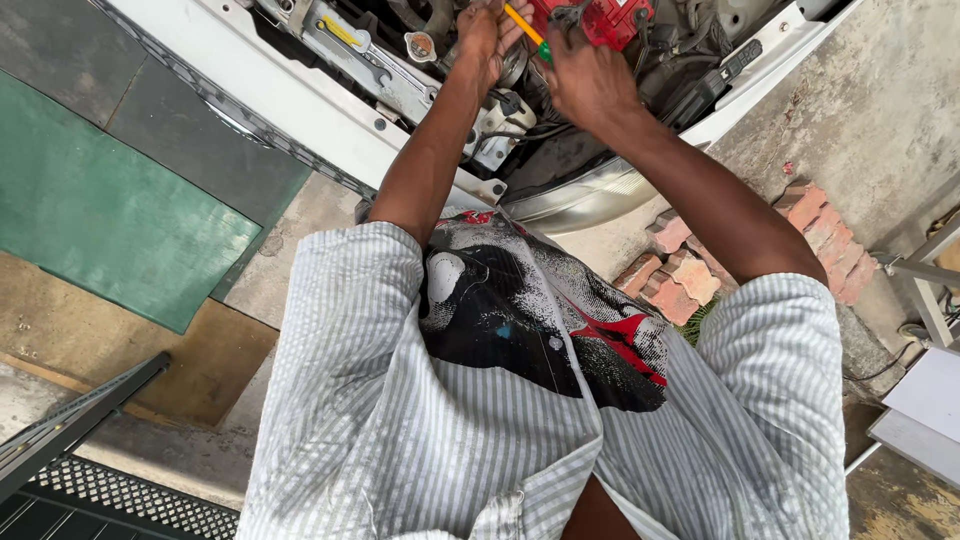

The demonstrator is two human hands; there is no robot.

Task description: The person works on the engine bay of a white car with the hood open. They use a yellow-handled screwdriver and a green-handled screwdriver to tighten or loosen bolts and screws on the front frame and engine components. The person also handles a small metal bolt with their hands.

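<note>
Left hand (pixel 487 35): reached up into the engine bay (pixel 560 120), grip clamped on the screwdriver (pixel 524 25).
Right hand (pixel 588 80): curled beside it, grip state unclear.
Screwdriver: between both hands, by the red battery (pixel 610 18).

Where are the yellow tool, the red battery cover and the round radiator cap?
yellow tool (pixel 523 22), head view, on its shaft between the hands.
red battery cover (pixel 610 20), head view, on its top face.
radiator cap (pixel 420 46), head view, on its centre.

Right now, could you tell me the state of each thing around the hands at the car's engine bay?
Left hand: closed around the tool's shaft.
Right hand: gripping the tool.
Screwdriver: held, yellow shaft, tilted.
Red battery: in place, partly hidden.
Radiator cap: on.
Bricks: stacked loosely.
</note>
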